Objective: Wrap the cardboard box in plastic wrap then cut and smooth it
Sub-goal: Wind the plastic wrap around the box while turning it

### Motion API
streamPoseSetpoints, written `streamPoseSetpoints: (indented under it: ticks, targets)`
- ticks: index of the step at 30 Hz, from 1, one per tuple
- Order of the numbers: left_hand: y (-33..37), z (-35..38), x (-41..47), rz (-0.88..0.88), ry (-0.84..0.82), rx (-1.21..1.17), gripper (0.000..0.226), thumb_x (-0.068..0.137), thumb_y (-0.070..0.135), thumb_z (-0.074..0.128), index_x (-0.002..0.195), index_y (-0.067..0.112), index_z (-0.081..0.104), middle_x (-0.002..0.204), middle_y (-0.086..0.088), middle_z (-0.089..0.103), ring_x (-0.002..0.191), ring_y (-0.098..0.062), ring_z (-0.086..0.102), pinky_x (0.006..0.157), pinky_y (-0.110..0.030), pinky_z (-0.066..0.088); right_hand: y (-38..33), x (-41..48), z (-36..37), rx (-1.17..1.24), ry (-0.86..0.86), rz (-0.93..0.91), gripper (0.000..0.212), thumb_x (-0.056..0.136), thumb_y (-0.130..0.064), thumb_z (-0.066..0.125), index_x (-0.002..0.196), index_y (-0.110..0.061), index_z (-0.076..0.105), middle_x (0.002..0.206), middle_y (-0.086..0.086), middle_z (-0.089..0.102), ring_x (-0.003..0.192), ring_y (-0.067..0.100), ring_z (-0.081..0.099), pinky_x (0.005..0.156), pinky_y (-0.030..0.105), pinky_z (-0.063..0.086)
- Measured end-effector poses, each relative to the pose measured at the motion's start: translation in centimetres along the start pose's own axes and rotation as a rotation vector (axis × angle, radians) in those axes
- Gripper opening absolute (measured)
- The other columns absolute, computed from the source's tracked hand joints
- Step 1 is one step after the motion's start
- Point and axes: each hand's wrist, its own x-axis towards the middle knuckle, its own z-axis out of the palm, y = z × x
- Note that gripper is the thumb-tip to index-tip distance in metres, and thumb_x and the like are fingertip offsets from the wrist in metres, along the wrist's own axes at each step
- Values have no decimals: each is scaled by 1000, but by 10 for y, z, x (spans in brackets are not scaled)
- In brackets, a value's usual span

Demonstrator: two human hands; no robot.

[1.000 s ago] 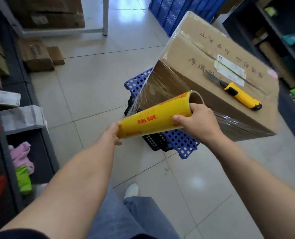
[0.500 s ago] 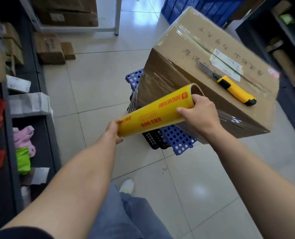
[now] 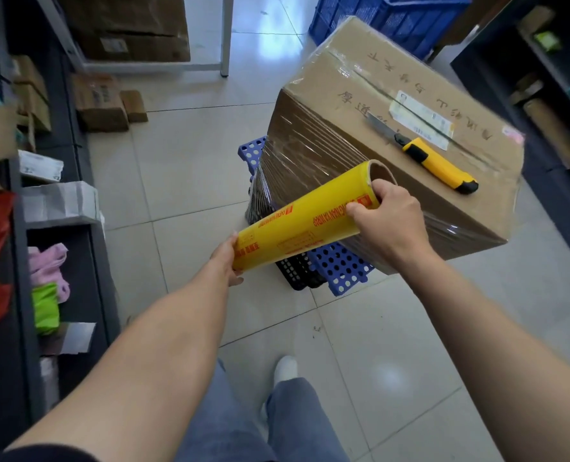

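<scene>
Wrapping is well under way but not finished, as we judge it. Our cardboard box (image 3: 407,128) sits tilted on a blue perforated plastic stool (image 3: 338,268) on the tiled floor, and clear film already covers its near side faces, where wrinkles and glare show. We hold the yellow plastic wrap roll (image 3: 307,221) slantwise against the box's near corner. Our right hand (image 3: 387,215) closes around the upper end of the roll by the open cardboard core, thumb on the label. Our left hand (image 3: 228,258) cups the lower end, though the roll hides its fingers, so we cannot tell how tightly it closes. A short stretch of film runs from the roll to the box's left face. Whether the far sides are covered we cannot see.

Cutting and smoothing are not yet done: the yellow utility knife (image 3: 433,161) lies on the box top with its blade out, untouched.

Against the frame one second ago, the roll sits much closer to the box, and the wide open sheet of film seen then is now mostly laid on the face. The knife has not moved on the lid.
</scene>
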Motion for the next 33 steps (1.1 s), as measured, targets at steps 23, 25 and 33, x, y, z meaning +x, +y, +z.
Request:
streamPoseSetpoints:
  ticks: [23, 25, 33]
  targets:
    - [-130, 50, 1, 34, 52, -414, 62, 87, 35, 57, 142, 20, 33, 145, -9, 39, 130, -29, 41, 112, -55, 19, 91, -6, -34, -123, -101, -222, 27, 85, -34, 62, 84, -7, 60, 70, 4, 56, 71, 24, 55, 68, 39, 49]
    - [-133, 53, -3, 33, 41, -394, 58, 89, 30, 54, 142, 18, 34, 143, -9, 40, 128, -29, 43, 112, -56, 18, 99, -10, -36, -116, -74, -211, 33, 83, -38, 62, 78, -6, 56, 65, 3, 53, 67, 24, 53, 64, 39, 46]
    - [-145, 68, -22, 45, 94, -295, 78, 82, 65, 51, 145, 27, 26, 142, -9, 40, 127, -31, 45, 109, -58, 21, 103, -14, -45, -119, -70, -222, 42, 85, -48, 59, 77, -7, 62, 72, 6, 64, 72, 25, 60, 72, 43, 52]
